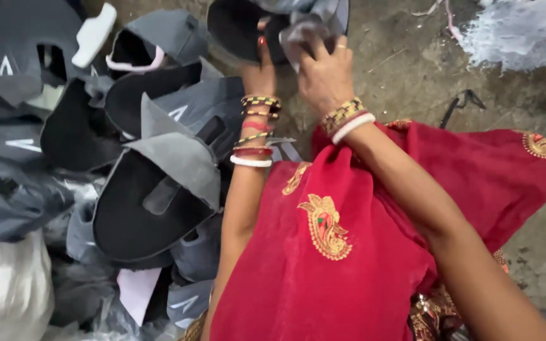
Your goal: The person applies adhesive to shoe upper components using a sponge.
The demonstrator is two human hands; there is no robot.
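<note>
You sit over a rough, grey-brown concrete floor [412, 76], stained and gritty. On your left a heap of dark grey and black shoe upper pieces [127, 164] lies on it, with crumpled clear plastic sheeting [7, 290] beside. At the far right, a white powdery patch [513, 31] and a thin black scrap [462, 101] rest on the floor.

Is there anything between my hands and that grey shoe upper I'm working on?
Nothing visible stands between them. The left hand and the right hand both already grip the grey shoe upper, held up over the concrete floor, beside the pile of uppers.
</note>
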